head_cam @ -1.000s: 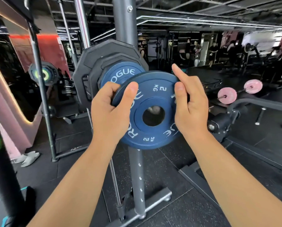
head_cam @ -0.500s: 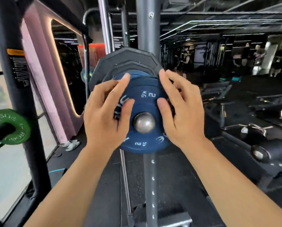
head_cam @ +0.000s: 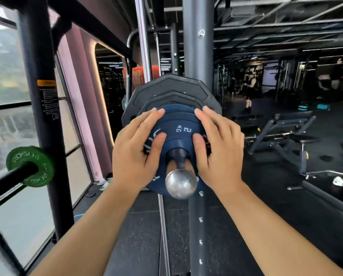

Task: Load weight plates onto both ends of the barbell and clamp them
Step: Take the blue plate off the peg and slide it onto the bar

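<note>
A blue 2 kg plate [head_cam: 179,124] sits on the barbell sleeve, pushed back against another blue plate and two black plates [head_cam: 172,88] behind it. The steel sleeve end [head_cam: 180,183] sticks out toward me through the plate's hole. My left hand [head_cam: 135,151] lies flat on the plate's left side, fingers spread over its face and rim. My right hand [head_cam: 218,148] presses its right side the same way. No clamp is visible.
A grey rack upright [head_cam: 196,56] rises just behind the plates. A black post [head_cam: 39,96] stands at left with a green plate [head_cam: 30,166] on a peg. Benches [head_cam: 286,132] and people stand at right on the dark floor.
The blue plate has slid from the sleeve tip back along the sleeve to the other plates, so more steel shows in front. Both hands went with it, now flatter on its face.
</note>
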